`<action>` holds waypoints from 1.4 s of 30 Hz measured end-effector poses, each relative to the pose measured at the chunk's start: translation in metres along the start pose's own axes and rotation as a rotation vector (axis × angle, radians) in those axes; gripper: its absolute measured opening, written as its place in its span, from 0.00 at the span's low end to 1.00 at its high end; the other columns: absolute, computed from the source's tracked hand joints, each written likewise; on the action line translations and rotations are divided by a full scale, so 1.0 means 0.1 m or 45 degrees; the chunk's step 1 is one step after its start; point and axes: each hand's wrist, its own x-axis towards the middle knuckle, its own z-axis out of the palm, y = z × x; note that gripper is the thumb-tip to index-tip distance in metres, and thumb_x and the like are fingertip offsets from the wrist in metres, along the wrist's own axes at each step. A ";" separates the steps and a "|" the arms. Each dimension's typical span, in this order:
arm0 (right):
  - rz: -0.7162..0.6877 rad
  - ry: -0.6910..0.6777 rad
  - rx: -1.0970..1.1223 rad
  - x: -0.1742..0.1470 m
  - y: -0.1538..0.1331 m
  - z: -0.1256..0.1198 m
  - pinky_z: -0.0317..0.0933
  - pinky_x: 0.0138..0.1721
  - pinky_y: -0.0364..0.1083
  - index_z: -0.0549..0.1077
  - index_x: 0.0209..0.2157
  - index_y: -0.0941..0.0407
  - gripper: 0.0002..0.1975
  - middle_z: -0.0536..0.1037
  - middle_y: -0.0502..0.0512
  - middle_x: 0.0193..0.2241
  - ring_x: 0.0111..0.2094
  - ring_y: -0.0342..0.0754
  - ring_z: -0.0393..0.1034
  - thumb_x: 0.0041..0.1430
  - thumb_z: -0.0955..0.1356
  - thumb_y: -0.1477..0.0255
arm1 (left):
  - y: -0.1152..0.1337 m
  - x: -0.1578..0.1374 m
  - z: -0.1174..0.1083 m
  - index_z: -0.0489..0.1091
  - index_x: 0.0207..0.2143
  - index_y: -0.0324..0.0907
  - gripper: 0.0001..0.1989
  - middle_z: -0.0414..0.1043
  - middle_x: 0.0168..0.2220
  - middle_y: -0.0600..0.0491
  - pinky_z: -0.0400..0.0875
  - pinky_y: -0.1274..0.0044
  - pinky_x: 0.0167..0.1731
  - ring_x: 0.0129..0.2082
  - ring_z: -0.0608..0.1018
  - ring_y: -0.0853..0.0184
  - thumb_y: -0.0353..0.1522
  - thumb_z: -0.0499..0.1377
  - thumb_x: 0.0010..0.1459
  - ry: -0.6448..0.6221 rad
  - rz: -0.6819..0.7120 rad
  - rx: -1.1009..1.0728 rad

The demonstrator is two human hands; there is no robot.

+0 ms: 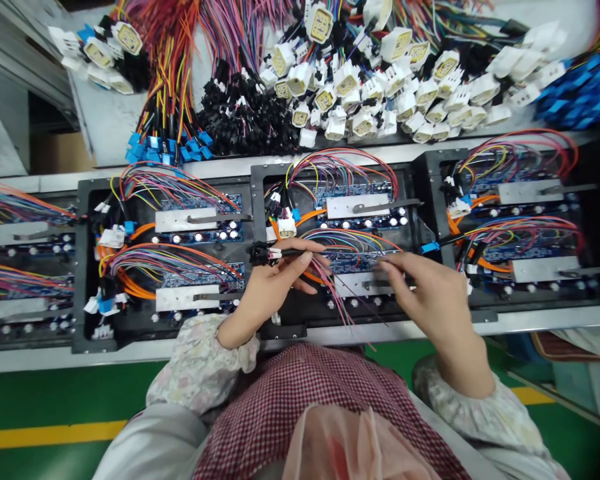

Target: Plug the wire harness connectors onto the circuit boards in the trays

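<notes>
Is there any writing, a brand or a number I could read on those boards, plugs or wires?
None can be read.
Blue circuit boards: any print is too small and blurred.
White connectors: no legible marks.
Metal plates: plain.
The left hand holds a black connector, unmarked.

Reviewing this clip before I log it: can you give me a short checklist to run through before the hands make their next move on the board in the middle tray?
1. Left hand has a firm pinch on the black connector: ok, it sits at the fingertips.
2. Loose wire ends hang free of the grip: ok, they fan down between the hands.
3. Right hand is on the wires above the circuit board: ok, fingertips touch there.
4. Which wire the right fingers hold: cannot tell, too fine.
5. Middle tray sits level on the bench rail: ok.
6. Connector's pins seated: cannot tell.
</notes>
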 end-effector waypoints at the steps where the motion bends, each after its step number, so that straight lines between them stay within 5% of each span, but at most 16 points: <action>1: -0.029 -0.046 -0.002 0.00 0.02 0.03 0.62 0.32 0.44 0.77 0.39 0.55 0.09 0.82 0.53 0.32 0.31 0.47 0.76 0.67 0.65 0.68 | 0.00 0.00 0.00 0.72 0.44 0.41 0.11 0.80 0.39 0.48 0.80 0.82 0.25 0.39 0.83 0.63 0.38 0.59 0.64 -0.005 0.003 -0.005; 24: -0.118 -0.181 0.011 0.06 0.02 0.14 0.62 0.32 0.46 0.78 0.37 0.57 0.11 0.81 0.54 0.30 0.31 0.49 0.76 0.67 0.65 0.68 | 0.02 0.02 0.01 0.74 0.42 0.41 0.09 0.82 0.38 0.48 0.77 0.83 0.26 0.37 0.83 0.66 0.36 0.61 0.64 0.028 0.073 0.012; 32: -0.163 -0.303 -0.030 0.08 0.06 0.15 0.60 0.32 0.47 0.77 0.36 0.56 0.13 0.80 0.55 0.28 0.30 0.49 0.74 0.69 0.61 0.71 | 0.02 0.03 0.02 0.73 0.52 0.42 0.16 0.82 0.40 0.47 0.77 0.83 0.27 0.39 0.83 0.65 0.37 0.59 0.65 0.016 0.083 0.044; 38: -0.006 -0.086 0.065 0.02 -0.08 -0.08 0.62 0.32 0.46 0.77 0.41 0.55 0.11 0.79 0.53 0.28 0.30 0.47 0.74 0.66 0.66 0.64 | 0.01 0.02 0.02 0.75 0.47 0.41 0.13 0.82 0.41 0.46 0.80 0.79 0.29 0.40 0.83 0.62 0.38 0.61 0.63 0.063 0.056 0.056; 42: -0.055 -0.206 0.074 -0.05 -0.17 -0.22 0.55 0.24 0.44 0.73 0.28 0.54 0.14 0.73 0.48 0.20 0.21 0.43 0.66 0.66 0.66 0.63 | 0.00 0.04 0.02 0.76 0.42 0.41 0.10 0.81 0.41 0.47 0.80 0.79 0.29 0.40 0.84 0.63 0.37 0.62 0.63 0.082 0.063 0.016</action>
